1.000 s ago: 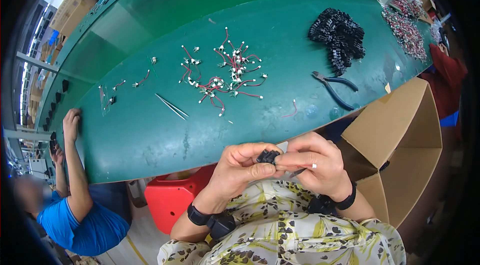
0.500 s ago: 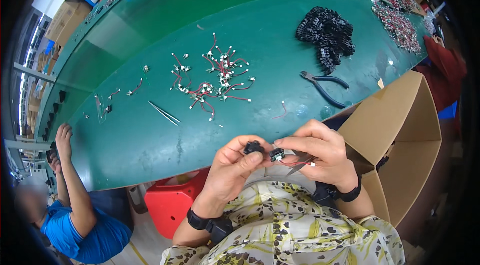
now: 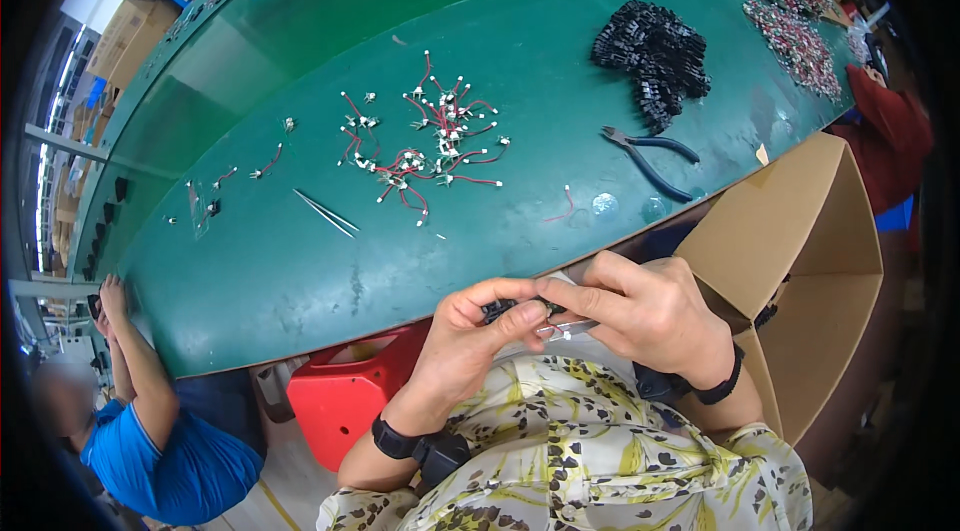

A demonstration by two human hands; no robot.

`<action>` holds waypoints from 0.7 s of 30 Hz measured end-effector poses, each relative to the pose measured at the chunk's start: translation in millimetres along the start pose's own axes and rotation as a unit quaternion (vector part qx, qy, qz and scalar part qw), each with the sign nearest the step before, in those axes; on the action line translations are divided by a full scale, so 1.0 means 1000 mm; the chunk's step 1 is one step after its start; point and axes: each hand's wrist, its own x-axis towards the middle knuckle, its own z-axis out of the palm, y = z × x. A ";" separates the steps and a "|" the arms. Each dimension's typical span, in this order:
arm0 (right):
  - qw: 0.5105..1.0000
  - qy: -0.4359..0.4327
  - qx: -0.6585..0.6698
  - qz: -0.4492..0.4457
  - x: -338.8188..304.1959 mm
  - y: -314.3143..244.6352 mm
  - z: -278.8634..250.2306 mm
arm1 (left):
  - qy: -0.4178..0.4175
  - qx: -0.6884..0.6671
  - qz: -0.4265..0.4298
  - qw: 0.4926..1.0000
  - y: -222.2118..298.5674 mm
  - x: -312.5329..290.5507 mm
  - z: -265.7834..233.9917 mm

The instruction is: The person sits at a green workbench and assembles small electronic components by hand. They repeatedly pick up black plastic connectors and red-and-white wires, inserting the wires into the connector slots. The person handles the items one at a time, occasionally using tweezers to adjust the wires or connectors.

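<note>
My left hand [image 3: 478, 329] is closed on a small black plastic part [image 3: 496, 310], pinched between thumb and fingers at the table's near edge. My right hand [image 3: 650, 316] meets it there, its fingertips at the part and partly covering it. A thin, shiny metal tool [image 3: 575, 328] sticks out from under the right fingers; its full shape is hidden. Just below the left thumb tip, a short wire with a white connector [image 3: 560, 333] shows beside the part.
On the green table [image 3: 500, 256] lie red wires with white connectors [image 3: 440, 136], tweezers [image 3: 325, 213], cutting pliers [image 3: 655, 161] and a heap of black parts [image 3: 652, 61]. A cardboard box [image 3: 770, 231] stands right, a red stool [image 3: 350, 396] left. A co-worker in blue [image 3: 175, 461] sits far left.
My hands have come closer together, the right fingers now over the black part. The wire's white connector has shifted left, toward the left thumb. The co-worker's hands have dropped slightly.
</note>
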 end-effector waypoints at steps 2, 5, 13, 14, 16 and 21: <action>1.000 0.003 -0.031 0.003 -0.001 -0.002 0.004 | -0.004 0.008 0.008 1.000 0.000 0.002 -0.002; 0.999 -0.028 -0.030 0.018 -0.001 -0.003 0.005 | 0.005 0.041 0.024 0.999 -0.003 0.002 -0.005; 0.966 0.036 0.213 0.141 -0.006 -0.003 -0.008 | 0.019 0.094 0.114 0.989 -0.001 0.002 -0.011; 0.969 0.047 0.200 0.136 -0.009 -0.001 -0.003 | 0.018 0.095 0.124 0.988 -0.001 0.002 -0.010; 0.980 0.041 0.148 0.128 -0.008 -0.003 0.003 | 0.018 0.100 0.144 0.984 -0.002 0.004 -0.009; 0.990 0.023 0.090 0.102 -0.001 -0.003 0.007 | -0.003 0.137 0.189 0.972 -0.001 0.008 -0.010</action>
